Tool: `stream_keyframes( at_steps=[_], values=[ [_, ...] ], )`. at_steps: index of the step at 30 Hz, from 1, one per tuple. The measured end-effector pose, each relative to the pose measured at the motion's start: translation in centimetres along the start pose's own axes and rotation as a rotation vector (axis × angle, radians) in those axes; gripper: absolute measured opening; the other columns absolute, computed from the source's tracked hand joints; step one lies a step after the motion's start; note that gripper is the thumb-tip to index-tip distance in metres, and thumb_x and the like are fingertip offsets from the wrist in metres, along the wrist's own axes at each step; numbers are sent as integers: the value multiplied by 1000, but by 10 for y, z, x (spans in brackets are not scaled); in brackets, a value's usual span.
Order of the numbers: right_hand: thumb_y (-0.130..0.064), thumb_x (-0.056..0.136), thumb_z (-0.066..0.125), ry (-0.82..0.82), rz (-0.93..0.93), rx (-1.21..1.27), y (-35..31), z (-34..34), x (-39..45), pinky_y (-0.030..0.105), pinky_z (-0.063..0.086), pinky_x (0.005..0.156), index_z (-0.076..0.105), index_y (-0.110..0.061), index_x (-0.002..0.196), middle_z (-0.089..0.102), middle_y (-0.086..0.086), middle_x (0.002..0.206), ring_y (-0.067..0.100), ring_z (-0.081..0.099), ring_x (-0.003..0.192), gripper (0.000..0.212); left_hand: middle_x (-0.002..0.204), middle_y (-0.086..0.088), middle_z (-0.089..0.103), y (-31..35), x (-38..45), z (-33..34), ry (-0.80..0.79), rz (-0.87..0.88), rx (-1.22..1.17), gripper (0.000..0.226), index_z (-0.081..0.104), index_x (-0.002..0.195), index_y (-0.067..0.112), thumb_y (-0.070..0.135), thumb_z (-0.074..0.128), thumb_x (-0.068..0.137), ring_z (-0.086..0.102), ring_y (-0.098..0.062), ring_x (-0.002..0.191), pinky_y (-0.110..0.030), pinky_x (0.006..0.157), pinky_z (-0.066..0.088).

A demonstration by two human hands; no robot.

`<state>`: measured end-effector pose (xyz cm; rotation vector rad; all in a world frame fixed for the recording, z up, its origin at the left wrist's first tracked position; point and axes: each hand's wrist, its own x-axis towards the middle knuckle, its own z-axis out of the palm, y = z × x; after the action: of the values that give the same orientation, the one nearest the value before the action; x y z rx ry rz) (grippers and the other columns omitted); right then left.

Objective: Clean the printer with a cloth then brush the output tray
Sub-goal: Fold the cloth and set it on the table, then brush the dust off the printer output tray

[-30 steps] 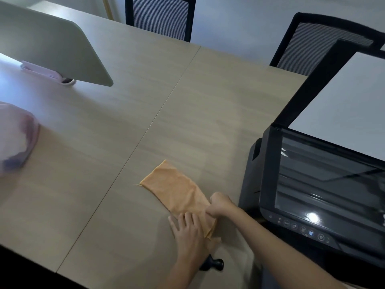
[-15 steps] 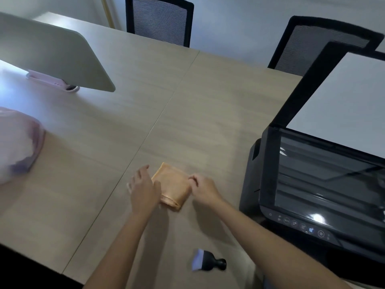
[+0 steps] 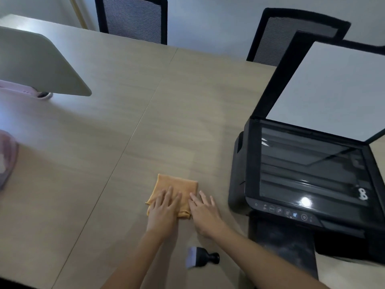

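Note:
An orange cloth (image 3: 177, 185), folded into a small square, lies on the wooden table (image 3: 104, 153) in front of me. My left hand (image 3: 163, 209) presses flat on its near half with straight fingers. My right hand (image 3: 205, 211) lies flat beside it, fingertips at the cloth's right edge. A black printer (image 3: 308, 178) stands to the right with its scanner lid (image 3: 333, 90) raised and the glass bare. Its dark output tray (image 3: 283, 243) sticks out toward me. A small black-handled brush (image 3: 201, 260) with pale bristles lies between my forearms.
A laptop's raised lid (image 3: 39, 65) stands at the back left, and a pinkish bag (image 3: 6, 159) sits at the left edge. Two black mesh chairs (image 3: 133, 19) (image 3: 291, 36) stand behind the table's far side.
The cloth has been folded from a long strip into a small square. Both hands then came down flat, the left on the cloth and the right at its right edge.

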<state>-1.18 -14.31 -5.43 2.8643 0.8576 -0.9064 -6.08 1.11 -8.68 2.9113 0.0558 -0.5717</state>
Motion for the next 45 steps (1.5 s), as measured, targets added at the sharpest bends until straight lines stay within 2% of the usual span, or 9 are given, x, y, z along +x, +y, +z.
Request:
stream_keyframes(
  at_steps=[15,19,22,24,30,33,36,41,45],
  values=[
    [-16,97,32,42,231,-26,36,31,-86,45,24,110,45,-11,139,19,5,160,32,21,141,44,119,-4,67,92,-32,22,-8,128,112,46,65,112,37,46,66,66,65,-27,99,-33,72,57],
    [-17,96,37,54,298,-13,36,38,-102,44,29,105,54,-10,131,30,9,155,33,31,134,40,147,-9,42,106,-41,16,-16,168,22,50,44,135,37,45,50,86,41,-34,129,-42,101,42],
    [-22,69,65,284,286,30,30,54,-116,33,49,77,75,-16,88,71,3,105,26,55,100,23,157,-5,17,103,-34,15,-31,188,-17,46,28,144,39,40,30,98,15,-31,142,-41,112,28],
    [-26,57,63,303,172,82,19,68,-123,22,43,63,71,-23,73,68,-8,78,15,52,79,18,156,-3,20,96,-26,11,-27,222,-51,43,36,141,39,36,33,98,19,-28,140,-37,113,27],
    [-53,32,81,124,100,104,2,94,-121,16,43,50,70,-28,79,64,-8,74,9,60,62,55,151,-5,28,73,-8,0,-186,320,-133,53,52,133,29,39,29,86,35,-24,133,-23,110,24],
    [-39,67,71,149,143,115,1,86,-131,22,48,68,71,-23,97,66,1,95,17,61,87,35,151,-7,31,70,-6,7,-193,341,-230,41,56,131,20,14,42,93,34,-26,136,-26,114,22],
    [-10,92,47,107,156,352,8,88,-145,42,42,86,48,-6,120,48,22,123,38,48,110,28,143,-14,44,66,-5,13,-152,286,-531,40,58,126,8,-6,42,92,42,-23,133,-20,109,24],
    [-27,85,63,278,271,903,54,68,-216,28,44,65,51,-25,83,63,-2,82,11,57,71,12,105,-4,68,87,-47,11,269,12,-905,20,66,103,13,5,51,93,62,-18,95,-28,84,45],
    [-24,88,64,460,539,1202,103,56,-270,20,42,52,68,-17,72,65,-1,60,5,53,50,18,86,-2,66,146,-90,32,-111,-61,-1150,19,63,87,20,12,49,96,60,-20,76,-17,62,46]
  ],
)
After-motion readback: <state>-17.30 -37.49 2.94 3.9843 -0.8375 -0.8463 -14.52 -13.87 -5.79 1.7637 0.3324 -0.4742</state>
